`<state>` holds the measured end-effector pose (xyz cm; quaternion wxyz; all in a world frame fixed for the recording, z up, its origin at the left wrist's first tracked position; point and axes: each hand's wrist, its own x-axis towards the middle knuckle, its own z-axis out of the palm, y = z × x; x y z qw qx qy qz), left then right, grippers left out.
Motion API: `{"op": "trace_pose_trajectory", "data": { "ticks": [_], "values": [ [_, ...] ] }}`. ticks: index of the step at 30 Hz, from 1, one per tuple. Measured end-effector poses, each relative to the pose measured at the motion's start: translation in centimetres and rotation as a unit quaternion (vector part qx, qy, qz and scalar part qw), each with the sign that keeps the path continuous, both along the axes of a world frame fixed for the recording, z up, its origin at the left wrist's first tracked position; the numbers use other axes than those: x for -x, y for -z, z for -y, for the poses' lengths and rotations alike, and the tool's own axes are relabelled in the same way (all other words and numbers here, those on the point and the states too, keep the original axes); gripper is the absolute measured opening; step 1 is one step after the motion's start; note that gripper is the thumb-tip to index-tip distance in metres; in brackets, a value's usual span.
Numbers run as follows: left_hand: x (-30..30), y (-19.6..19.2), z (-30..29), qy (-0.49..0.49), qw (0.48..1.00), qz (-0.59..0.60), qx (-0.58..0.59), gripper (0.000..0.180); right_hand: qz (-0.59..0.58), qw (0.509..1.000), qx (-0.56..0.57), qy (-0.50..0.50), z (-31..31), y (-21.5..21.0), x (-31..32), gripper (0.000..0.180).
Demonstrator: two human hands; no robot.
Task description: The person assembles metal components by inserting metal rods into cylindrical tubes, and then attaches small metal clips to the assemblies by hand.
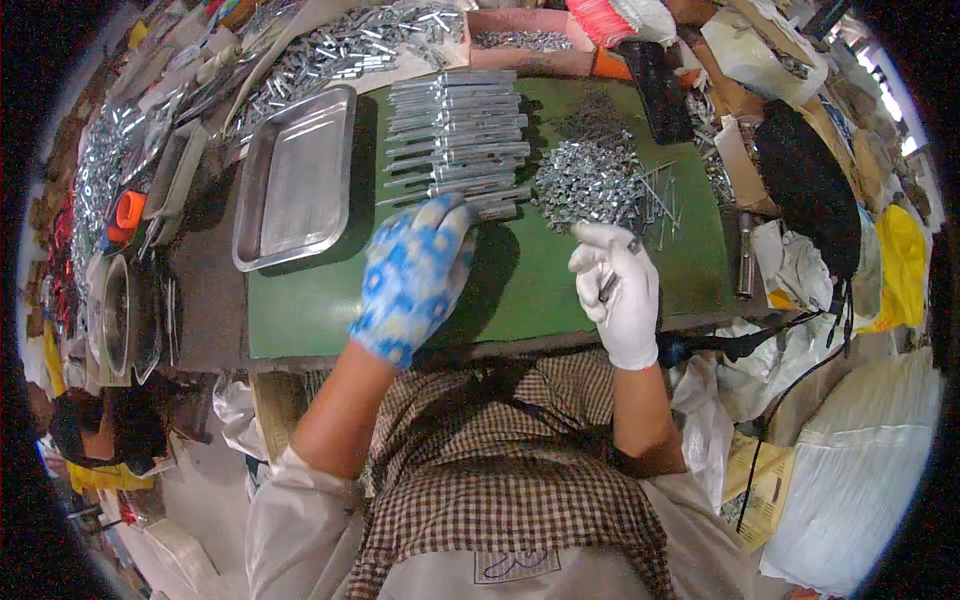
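My left hand (413, 278), in a blue-and-white patterned glove, is at the near end of a row of thin silvery metal rods (455, 130) laid in bundles side by side. Its fingers are bent and pressed together by the nearest rods; what they grip, if anything, is hidden. My right hand (622, 290), in a white glove, is closed with its fingers curled around a small metal piece (607, 287), partly covered by the glove. Just beyond it lies a heap of small shiny metal fasteners (590, 185), with several long thin pins (660, 200) at its right side.
A green mat (310, 310) covers the worktop. An empty steel tray (300, 180) lies at left. Loose metal parts (350, 45) and a pink box (530, 45) of small parts stand at the back. A dark pile (597, 118) of tiny pieces adjoins the fasteners.
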<state>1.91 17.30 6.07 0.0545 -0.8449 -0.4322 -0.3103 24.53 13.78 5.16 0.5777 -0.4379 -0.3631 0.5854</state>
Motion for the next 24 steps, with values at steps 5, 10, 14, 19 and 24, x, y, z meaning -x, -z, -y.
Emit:
{"op": "trace_pose_trajectory", "data": {
  "ticks": [5, 10, 14, 19, 24],
  "values": [
    [-1.9, 0.1, -2.2, -0.052, 0.991, -0.07, 0.097, 0.034, -0.001, 1.0, 0.021, 0.02, 1.0, 0.2, -0.7, 0.031],
    [-2.2, -0.2, -1.3, 0.004, 0.985, -0.064, 0.163, 0.03, 0.013, 1.0, 0.007, -0.002, 0.9, -0.1, -0.7, 0.029],
    [-1.6, 0.7, -0.8, 0.035, 0.997, 0.018, 0.066, 0.027, 0.051, 0.998, 0.02, -0.023, 1.5, -0.5, -1.1, 0.028],
    [0.1, 0.3, 0.6, 0.026, 0.987, 0.051, 0.15, 0.026, 0.192, 0.978, 0.05, -0.064, 2.7, -2.5, -0.3, 0.03],
    [-3.8, -3.9, 1.5, 0.094, 0.973, -0.177, 0.112, 0.024, 0.198, 0.975, 0.079, -0.063, 2.2, -2.3, 0.1, 0.027]
  ]
}}
